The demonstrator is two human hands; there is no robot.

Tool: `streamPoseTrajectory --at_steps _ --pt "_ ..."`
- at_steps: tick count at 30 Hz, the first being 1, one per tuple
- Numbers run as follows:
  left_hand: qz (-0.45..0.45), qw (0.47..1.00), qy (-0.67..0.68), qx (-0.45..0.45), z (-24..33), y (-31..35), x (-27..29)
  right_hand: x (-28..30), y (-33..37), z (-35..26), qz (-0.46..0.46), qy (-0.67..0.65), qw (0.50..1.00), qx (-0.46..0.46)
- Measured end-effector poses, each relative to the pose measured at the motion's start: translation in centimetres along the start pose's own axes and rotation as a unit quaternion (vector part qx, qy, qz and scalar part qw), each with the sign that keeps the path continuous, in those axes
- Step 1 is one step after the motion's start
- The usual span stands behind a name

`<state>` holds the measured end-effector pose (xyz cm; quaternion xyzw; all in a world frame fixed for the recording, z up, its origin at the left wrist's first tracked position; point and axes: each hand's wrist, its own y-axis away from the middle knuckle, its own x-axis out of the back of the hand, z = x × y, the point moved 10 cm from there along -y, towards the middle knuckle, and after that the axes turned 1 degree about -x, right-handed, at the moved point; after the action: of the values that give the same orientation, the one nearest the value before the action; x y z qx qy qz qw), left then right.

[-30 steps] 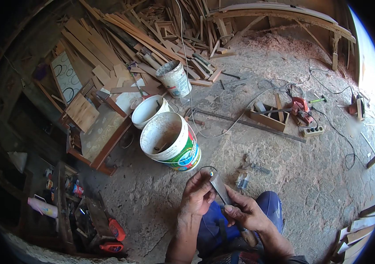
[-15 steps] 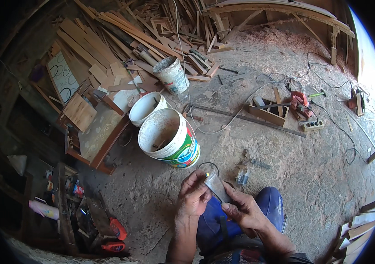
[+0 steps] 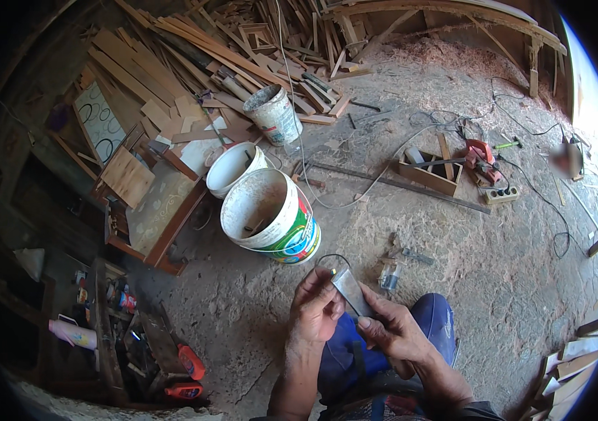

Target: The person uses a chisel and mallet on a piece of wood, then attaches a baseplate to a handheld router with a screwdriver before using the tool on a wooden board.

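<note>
Over my knees my right hand (image 3: 398, 328) is closed round a flat, grey, metal-looking rectangular block (image 3: 350, 291), thumb along its near end. The block slants, its far end toward my left hand (image 3: 315, 307). At that end the left fingers are pinched together, and a tiny yellow-green spot shows by the fingertips. What they hold is mostly hidden. A thin dark curved cord or wire (image 3: 337, 255) arches just beyond the left fingertips. On the floor past the right hand lie a small clear container with dark contents (image 3: 388, 276) and a dark metal tool (image 3: 412, 255).
White buckets (image 3: 257, 203) stand ahead to the left. Beyond them is a pile of wood offcuts (image 3: 193, 52). Ahead right are a divided wooden box (image 3: 431, 177), a red power tool (image 3: 479, 156), a socket strip (image 3: 501, 196) and trailing cords. Red bottles (image 3: 191, 361) lie at lower left.
Both hands and the grey block have shifted slightly to the right in the picture. The hold on the block looks the same.
</note>
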<state>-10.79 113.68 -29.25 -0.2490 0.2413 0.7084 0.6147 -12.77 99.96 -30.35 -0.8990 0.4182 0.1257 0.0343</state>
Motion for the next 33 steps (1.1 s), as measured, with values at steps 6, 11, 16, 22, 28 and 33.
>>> streamPoseTrajectory --at_steps 6,11,16,22,28,33 --pt "0.005 1.0 0.014 -0.017 0.1 -0.2 0.9 -0.2 0.1 -0.1 -0.011 -0.007 1.0 -0.022" --pt "-0.012 1.0 -0.004 -0.012 0.0 -0.1 0.6 -0.3 0.0 0.1 -0.016 -0.014 1.0 -0.012" --pt "-0.021 1.0 -0.017 -0.004 -0.7 0.2 0.7 -0.1 -0.3 0.2 -0.006 -0.014 1.0 -0.011" --pt "0.006 1.0 0.013 -0.004 -1.3 0.2 1.6 -0.2 -0.1 0.9 -0.029 0.005 0.999 -0.03" --pt "0.019 1.0 0.001 -0.02 -0.6 0.3 1.9 -0.5 -0.2 1.2 -0.05 0.01 0.998 -0.038" --pt "0.021 1.0 -0.011 -0.017 -0.6 0.4 1.8 -0.7 -0.4 0.7 -0.041 0.009 0.999 -0.026"
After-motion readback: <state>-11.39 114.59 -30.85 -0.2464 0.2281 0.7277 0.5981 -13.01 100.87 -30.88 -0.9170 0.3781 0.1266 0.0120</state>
